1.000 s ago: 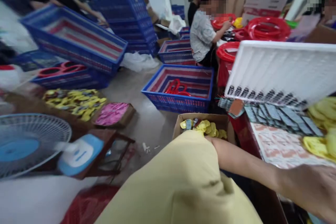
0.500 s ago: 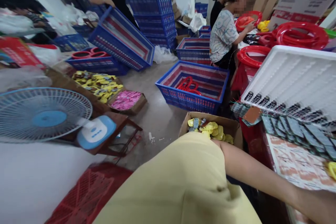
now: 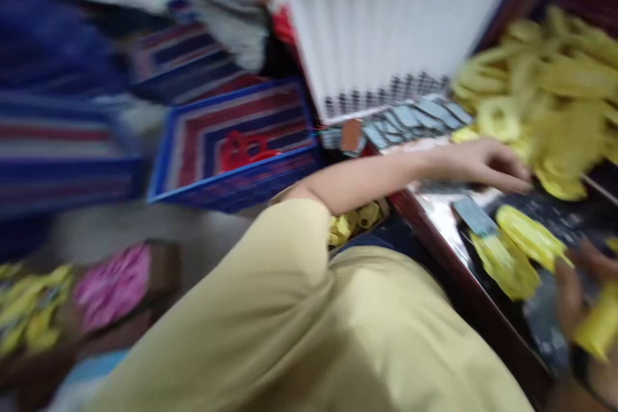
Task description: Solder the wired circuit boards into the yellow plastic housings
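Observation:
My left hand [image 3: 487,164] reaches across the worktable, just left of a heap of yellow plastic pieces [image 3: 570,96]. Thumb and fingers are curved with a gap between them, and nothing shows in the hand. At the right edge my right hand [image 3: 572,293], blurred, is closed around a yellow plastic piece [image 3: 599,328]. Between the hands lie a yellow piece [image 3: 528,235] and another yellow piece [image 3: 506,267] with a grey flat part [image 3: 476,215] at its end. Dark plastic sheeting is under them.
A white ribbed tray [image 3: 386,32] leans behind a row of grey flat parts [image 3: 415,119]. A blue crate [image 3: 232,174] with red rings [image 3: 246,149] stands on the floor. A box of yellow pieces [image 3: 355,222] is below my arm; pink pieces [image 3: 113,283] fill another at left.
My view has swung right and down toward the worktable. Both hands and the yellow heap have come into sight; the fan has nearly left the picture.

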Action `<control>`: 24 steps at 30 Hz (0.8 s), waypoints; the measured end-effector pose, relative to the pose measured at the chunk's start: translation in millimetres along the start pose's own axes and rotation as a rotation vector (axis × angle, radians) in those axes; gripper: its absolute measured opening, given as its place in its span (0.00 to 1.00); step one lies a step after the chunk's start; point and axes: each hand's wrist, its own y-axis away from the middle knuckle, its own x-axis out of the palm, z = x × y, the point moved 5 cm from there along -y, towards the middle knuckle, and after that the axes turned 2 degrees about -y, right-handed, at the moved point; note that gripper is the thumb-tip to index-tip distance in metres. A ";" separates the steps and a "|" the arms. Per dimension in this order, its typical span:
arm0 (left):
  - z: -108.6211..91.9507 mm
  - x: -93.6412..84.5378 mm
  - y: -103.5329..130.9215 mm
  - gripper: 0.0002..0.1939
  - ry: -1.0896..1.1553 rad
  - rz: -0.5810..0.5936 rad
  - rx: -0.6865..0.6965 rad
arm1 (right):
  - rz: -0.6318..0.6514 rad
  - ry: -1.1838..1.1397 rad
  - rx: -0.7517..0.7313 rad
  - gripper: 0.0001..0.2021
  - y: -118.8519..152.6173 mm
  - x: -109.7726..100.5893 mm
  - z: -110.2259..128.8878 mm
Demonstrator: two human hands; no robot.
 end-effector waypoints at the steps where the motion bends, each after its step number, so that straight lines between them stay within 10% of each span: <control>1: 8.9 -5.1 -5.7 0.05 -0.029 0.017 -0.002 | -0.048 0.058 0.020 0.19 11.2 -8.9 -3.8; 14: 38.2 59.8 -75.4 0.08 -0.529 0.226 -0.047 | 0.317 0.045 -0.048 0.18 -4.0 25.6 -36.0; 24: 44.0 62.0 -86.3 0.10 -0.625 0.243 -0.069 | 0.322 0.184 0.006 0.17 1.8 30.5 -43.9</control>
